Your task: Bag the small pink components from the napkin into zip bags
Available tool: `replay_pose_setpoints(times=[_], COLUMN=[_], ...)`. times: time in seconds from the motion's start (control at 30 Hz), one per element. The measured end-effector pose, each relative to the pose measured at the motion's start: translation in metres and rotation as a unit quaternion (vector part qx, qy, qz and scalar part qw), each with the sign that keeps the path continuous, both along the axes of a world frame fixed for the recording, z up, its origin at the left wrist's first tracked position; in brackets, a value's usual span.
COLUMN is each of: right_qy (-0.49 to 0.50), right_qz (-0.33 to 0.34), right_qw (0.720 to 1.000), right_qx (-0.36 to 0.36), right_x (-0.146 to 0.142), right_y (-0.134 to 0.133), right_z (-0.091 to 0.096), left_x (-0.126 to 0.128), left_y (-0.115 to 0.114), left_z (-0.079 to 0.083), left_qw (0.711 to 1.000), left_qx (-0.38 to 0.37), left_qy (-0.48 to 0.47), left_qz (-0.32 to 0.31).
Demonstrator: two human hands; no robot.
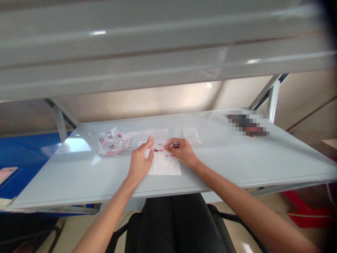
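A white sheet (164, 165) lies on the pale grey table (79, 172) in front of me, with several tiny red and dark pieces (161, 150) along its far edge. My left hand (140, 160) rests on the sheet's left part, fingers curled, thumb and forefinger near the pieces. My right hand (180, 150) is at the sheet's far right corner, its fingertips pinched together over the small pieces; what they hold is too small to name.
A crumpled clear bag with pink-red bits (113, 142) lies left of the sheet. A small clear packet (191, 134) lies beyond my right hand. A blurred dark object (247, 124) sits at the far right. A grey shelf (158, 52) overhangs above.
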State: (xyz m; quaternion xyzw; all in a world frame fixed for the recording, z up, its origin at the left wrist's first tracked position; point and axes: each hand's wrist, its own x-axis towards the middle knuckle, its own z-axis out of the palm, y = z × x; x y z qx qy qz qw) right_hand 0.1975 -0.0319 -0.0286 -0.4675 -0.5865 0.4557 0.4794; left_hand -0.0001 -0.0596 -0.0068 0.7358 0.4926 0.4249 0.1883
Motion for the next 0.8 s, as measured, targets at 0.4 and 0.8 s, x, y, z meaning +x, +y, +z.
replay_pose_setpoints(times=[0.4,0.8], right_qy=[0.151,-0.016], right_qz=[-0.104,-0.21], right_qw=[0.983,0.976], right_qx=[0.005,0.054], right_x=[0.008,0.034], right_y=[0.0,0.006], right_z=[0.015,0.016], left_x=[-0.01,0.004], left_y=[0.041,0.107], left_z=[0.019,0.026], left_qw=[0.991,0.977], left_qx=[0.023,-0.037], left_qy=[0.128,0.175], left_qz=[-0.02,-0.113])
